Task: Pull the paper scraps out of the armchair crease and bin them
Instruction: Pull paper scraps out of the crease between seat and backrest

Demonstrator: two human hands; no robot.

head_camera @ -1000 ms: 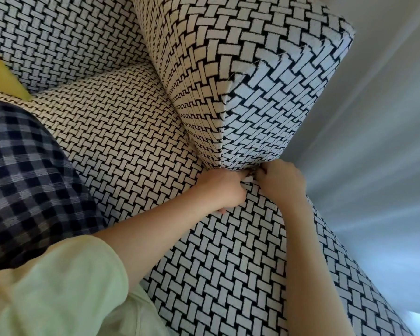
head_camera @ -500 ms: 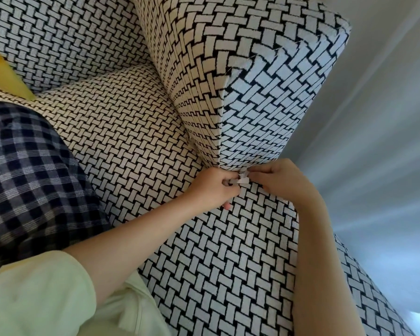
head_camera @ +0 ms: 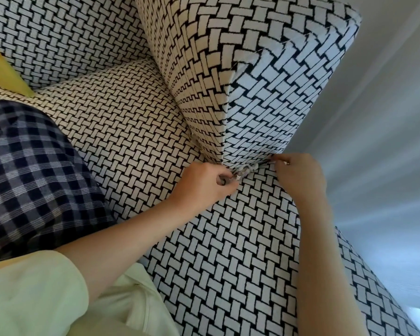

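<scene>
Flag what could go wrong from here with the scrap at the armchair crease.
The crumpled scrap, pinched by the left hand, sits at the crease; a sharp tug may tear it, leaving bits inside. No bin is in view, so pieces could drop on the way.

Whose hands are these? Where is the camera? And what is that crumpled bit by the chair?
There is no machine here, only a person. The camera sits on the person's head and looks down, so you see their own two arms. They are reaching to an armchair covered in black-and-white woven cloth. The left hand pinches a crumpled paper scrap at the crease under the armrest. The right hand has its fingertips at the same crease, but I cannot tell whether it holds anything. The blue checked cloth on the left is probably the person's leg. No bin shows in this picture.
</scene>
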